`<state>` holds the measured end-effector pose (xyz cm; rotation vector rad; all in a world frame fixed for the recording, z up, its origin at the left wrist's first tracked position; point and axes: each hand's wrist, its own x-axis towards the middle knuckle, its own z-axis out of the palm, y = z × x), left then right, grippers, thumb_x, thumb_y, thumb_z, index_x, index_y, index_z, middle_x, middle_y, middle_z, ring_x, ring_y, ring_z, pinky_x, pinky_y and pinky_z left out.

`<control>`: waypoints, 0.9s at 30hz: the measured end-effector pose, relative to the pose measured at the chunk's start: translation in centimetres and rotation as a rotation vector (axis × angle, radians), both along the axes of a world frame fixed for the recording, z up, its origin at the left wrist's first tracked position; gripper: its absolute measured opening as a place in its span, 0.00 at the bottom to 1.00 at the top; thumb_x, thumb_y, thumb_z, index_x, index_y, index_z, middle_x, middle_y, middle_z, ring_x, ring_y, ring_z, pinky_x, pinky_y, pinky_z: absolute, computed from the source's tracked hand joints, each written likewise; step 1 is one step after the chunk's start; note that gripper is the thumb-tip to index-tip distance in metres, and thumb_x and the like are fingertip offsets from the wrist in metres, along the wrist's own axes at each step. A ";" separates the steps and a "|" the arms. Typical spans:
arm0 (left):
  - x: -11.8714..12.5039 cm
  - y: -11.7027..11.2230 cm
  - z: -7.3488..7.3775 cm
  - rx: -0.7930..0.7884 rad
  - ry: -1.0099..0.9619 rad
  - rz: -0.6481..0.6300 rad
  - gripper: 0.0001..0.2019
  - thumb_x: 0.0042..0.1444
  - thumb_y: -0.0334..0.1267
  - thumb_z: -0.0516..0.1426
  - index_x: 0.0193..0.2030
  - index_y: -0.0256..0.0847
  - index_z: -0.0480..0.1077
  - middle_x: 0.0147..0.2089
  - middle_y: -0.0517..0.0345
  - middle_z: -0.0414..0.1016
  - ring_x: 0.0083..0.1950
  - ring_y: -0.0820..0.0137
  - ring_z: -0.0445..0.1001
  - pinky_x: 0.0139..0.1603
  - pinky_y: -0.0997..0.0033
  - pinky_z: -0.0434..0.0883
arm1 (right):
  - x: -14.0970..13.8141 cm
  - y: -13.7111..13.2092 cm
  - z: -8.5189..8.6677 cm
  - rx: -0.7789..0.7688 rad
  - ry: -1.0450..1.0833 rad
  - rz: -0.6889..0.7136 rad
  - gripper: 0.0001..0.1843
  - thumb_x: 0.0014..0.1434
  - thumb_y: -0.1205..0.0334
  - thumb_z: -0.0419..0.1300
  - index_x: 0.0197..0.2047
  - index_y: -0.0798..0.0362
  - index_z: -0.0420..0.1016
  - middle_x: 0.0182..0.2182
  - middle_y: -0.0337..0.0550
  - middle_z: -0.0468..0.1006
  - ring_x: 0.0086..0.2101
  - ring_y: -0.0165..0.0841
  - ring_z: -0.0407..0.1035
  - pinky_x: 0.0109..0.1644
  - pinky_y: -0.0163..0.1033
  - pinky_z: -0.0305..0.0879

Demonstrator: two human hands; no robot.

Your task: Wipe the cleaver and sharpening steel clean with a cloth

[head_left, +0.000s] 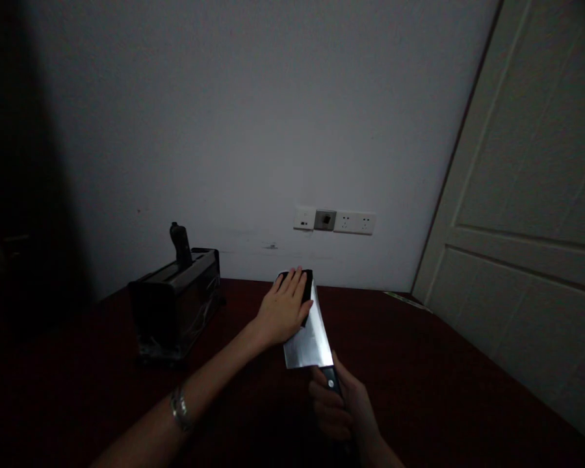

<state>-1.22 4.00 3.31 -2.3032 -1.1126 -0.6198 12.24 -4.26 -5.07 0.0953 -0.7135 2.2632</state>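
My right hand (338,406) is wrapped round the black handle of a cleaver (308,346), whose broad, shiny blade points up and away from me. Across the upper part of that blade lies my left hand (283,305), fingers straight and slightly apart, holding a black cloth (308,278) flat against the metal. The cloth shows at the fingertips and beside the thumb; the rest is under the palm. A silvery bracelet is on my left wrist.
On the dark red table (370,338), to the left, stands a knife block (175,305) with a black-handled tool in it. Behind are a pale wall with sockets (353,222) and, at right, a white panelled door (521,260). A flat strip (407,300) lies near the door.
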 end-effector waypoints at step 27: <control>0.1 -2.2 -2.5 -0.059 0.107 -0.067 0.29 0.61 0.50 0.37 0.63 0.33 0.50 0.67 0.47 0.46 0.67 0.64 0.44 0.63 0.62 0.48 | -1.2 -0.1 -1.8 -0.057 0.017 0.113 0.18 0.55 0.48 0.56 0.27 0.56 0.62 0.12 0.26 0.60 0.08 0.17 0.37 0.09 0.24 0.40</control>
